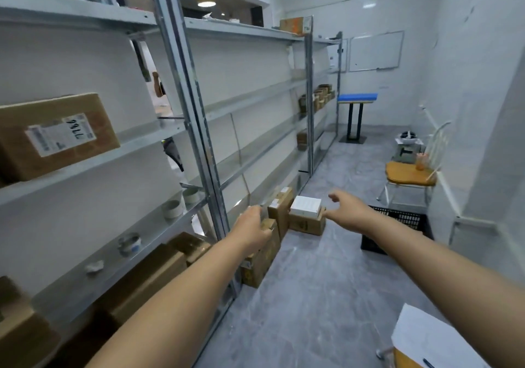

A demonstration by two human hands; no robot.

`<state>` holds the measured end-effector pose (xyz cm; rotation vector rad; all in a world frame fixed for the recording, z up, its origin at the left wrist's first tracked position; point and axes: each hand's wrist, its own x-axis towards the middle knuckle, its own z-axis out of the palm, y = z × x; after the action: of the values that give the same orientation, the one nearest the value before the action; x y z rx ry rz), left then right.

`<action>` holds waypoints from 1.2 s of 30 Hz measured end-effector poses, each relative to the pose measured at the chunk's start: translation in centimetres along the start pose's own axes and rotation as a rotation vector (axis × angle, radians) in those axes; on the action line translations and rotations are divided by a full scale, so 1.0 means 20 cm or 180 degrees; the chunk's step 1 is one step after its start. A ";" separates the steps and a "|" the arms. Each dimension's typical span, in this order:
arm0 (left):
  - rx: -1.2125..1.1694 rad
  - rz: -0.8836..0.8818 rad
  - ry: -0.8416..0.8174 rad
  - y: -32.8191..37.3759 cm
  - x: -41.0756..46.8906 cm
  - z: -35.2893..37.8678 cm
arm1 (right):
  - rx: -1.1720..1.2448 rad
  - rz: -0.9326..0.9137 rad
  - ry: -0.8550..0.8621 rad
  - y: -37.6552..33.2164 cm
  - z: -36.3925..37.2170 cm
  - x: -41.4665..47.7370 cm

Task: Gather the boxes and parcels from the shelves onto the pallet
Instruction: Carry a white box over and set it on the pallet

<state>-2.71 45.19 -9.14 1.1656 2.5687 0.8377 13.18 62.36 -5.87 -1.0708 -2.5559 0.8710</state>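
Observation:
Both my arms reach forward over the grey floor. My left hand [252, 227] hovers with loosely curled fingers in front of a stack of brown boxes [279, 211] beside the shelf upright, holding nothing that I can see. My right hand [348, 211] is open, fingers spread, just right of a white box [305, 206] lying on a small brown box [306, 223] on the floor. A black plastic pallet [403, 220] lies behind my right forearm. A large labelled cardboard box [56, 135] sits on a left shelf. More brown boxes [147, 279] fill the bottom shelf.
Metal shelving [196, 129] lines the left wall, with small bowls [173, 208] on a low shelf and small boxes [318, 98] at the far end. A yellow-seated chair [409, 174] and a blue-topped table [356, 98] stand at the right and back. White paper [426, 336] lies bottom right.

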 end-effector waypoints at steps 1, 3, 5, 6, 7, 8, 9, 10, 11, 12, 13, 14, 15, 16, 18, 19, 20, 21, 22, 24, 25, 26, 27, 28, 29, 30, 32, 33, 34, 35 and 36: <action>-0.0025 0.0059 -0.0008 -0.01 0.09 0.01 | 0.0001 0.0029 0.0005 0.00 0.01 0.08; -0.0005 0.0186 -0.0024 -0.02 0.29 0.02 | -0.0001 0.0079 0.0025 0.00 0.03 0.24; -0.0012 0.0277 -0.0060 -0.03 0.51 0.00 | 0.0002 0.0153 0.0065 -0.01 0.04 0.40; -0.0028 0.0294 -0.0081 -0.04 0.61 -0.01 | 0.0006 0.0194 0.0065 -0.02 0.05 0.48; -0.0026 0.0308 -0.0091 -0.05 0.71 -0.02 | 0.0020 0.0234 0.0067 -0.02 0.05 0.57; 0.0006 0.0340 -0.0102 -0.07 0.81 -0.02 | 0.0039 0.0265 0.0075 -0.03 0.05 0.65; 0.0055 0.0383 -0.0127 -0.09 0.90 -0.02 | 0.0056 0.0293 0.0079 -0.03 0.05 0.73; 0.0102 0.0434 -0.0165 -0.11 0.99 -0.01 | 0.0074 0.0318 0.0095 -0.03 0.06 0.82; 0.0128 0.0490 -0.0208 -0.13 1.08 0.00 | 0.0108 0.0349 0.0128 -0.03 0.06 0.90; 0.0132 0.0527 -0.0253 -0.14 1.16 0.01 | 0.0148 0.0383 0.0155 -0.02 0.06 0.97; 0.0135 0.0540 -0.0289 -0.16 1.24 0.03 | 0.0170 0.0420 0.0161 -0.01 0.07 1.04; 0.0143 0.0543 -0.0315 -0.17 1.31 0.05 | 0.0163 0.0451 0.0142 0.00 0.08 1.10; 0.0144 0.0554 -0.0345 -0.18 1.38 0.08 | 0.0147 0.0478 0.0118 0.01 0.10 1.16; 0.0132 0.0579 -0.0397 -0.18 1.44 0.11 | 0.0142 0.0501 0.0117 0.03 0.11 1.22; 0.0092 0.0630 -0.0542 -0.18 1.58 0.17 | 0.0179 0.0582 0.0175 0.08 0.12 1.35; 0.0073 0.0657 -0.0596 -0.17 1.65 0.20 | 0.0205 0.0636 0.0202 0.11 0.13 1.42; 0.0062 0.0685 -0.0613 -0.16 1.73 0.23 | 0.0224 0.0677 0.0211 0.15 0.14 1.50; 0.0072 0.0708 -0.0602 -0.15 1.80 0.25 | 0.0233 0.0695 0.0201 0.18 0.15 1.58; 0.0107 0.0720 -0.0582 -0.14 1.88 0.28 | 0.0248 0.0695 0.0175 0.22 0.15 1.66; 0.0223 0.0713 -0.0559 -0.10 2.05 0.34 | 0.0270 0.0662 0.0126 0.30 0.14 1.84; 0.0273 0.0699 -0.0559 -0.08 2.14 0.36 | 0.0272 0.0636 0.0120 0.33 0.13 1.94; 0.0320 0.0684 -0.0563 -0.06 2.23 0.40 | 0.0296 0.0618 0.0118 0.37 0.11 2.05; 0.0364 0.0669 -0.0557 -0.04 2.32 0.42 | 0.0344 0.0605 0.0121 0.41 0.10 2.16; 0.0395 0.0646 -0.0537 -0.02 2.41 0.45 | 0.0412 0.0598 0.0115 0.44 0.08 2.27; 0.0401 0.0597 -0.0505 0.00 2.51 0.48 | 0.0473 0.0592 0.0096 0.48 0.07 2.38; 0.0388 0.0537 -0.0460 0.02 2.60 0.50 | 0.0516 0.0572 0.0067 0.51 0.06 2.48; 0.0353 0.0416 -0.0395 0.07 2.80 0.54 | 0.0568 0.0519 -0.0037 0.58 0.05 2.66; 0.0337 0.0371 -0.0368 0.09 2.89 0.57 | 0.0573 0.0499 -0.0093 0.61 0.03 2.75; 0.0314 0.0346 -0.0329 0.11 2.98 0.60 | 0.0563 0.0480 -0.0131 0.64 0.02 2.84; 0.0287 0.0323 -0.0297 0.12 3.06 0.63 | 0.0545 0.0462 -0.0150 0.68 0.01 2.93; 0.0267 0.0305 -0.0287 0.13 3.14 0.66 | 0.0536 0.0450 -0.0152 0.71 -0.01 3.01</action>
<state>-37.82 98.55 -15.36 1.3283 2.5142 0.6855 -21.08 112.94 -15.03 -1.2028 -2.4155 1.1380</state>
